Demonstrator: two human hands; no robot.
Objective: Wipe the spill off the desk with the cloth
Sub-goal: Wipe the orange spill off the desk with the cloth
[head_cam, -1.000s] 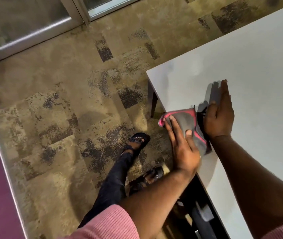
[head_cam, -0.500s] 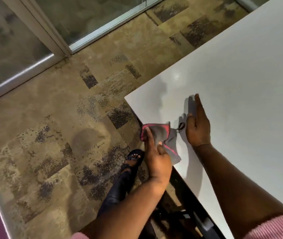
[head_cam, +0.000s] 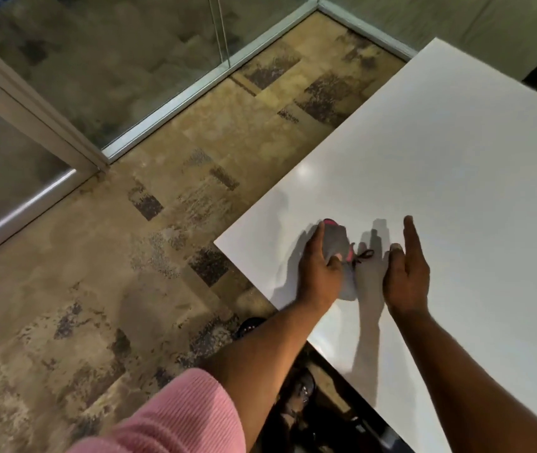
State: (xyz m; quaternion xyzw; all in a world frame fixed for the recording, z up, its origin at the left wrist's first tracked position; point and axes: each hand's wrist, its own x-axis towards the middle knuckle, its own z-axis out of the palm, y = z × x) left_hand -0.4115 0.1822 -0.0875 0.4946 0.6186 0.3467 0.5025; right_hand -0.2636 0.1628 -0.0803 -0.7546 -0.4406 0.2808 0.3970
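A grey cloth with pink edging (head_cam: 337,243) lies bunched on the white desk (head_cam: 457,165) near its front left corner. My left hand (head_cam: 318,269) grips the cloth, its fingers wrapped over the fabric, and part of the cloth is hidden under the palm. A thin dark loop of the cloth sticks out to the right. My right hand (head_cam: 406,276) is beside it, a short gap away, with fingers apart and nothing in it. I cannot make out any spill on the desk surface.
Patterned beige carpet (head_cam: 130,289) spreads to the left of the desk. Glass partitions with metal frames (head_cam: 169,103) run along the back left. My feet in dark sandals (head_cam: 303,387) stand by the desk's dark underframe.
My left hand has carried the cloth from the desk's edge onto the top, further from the corner. My right hand stayed beside it. The view has lifted and shows more of the desk.
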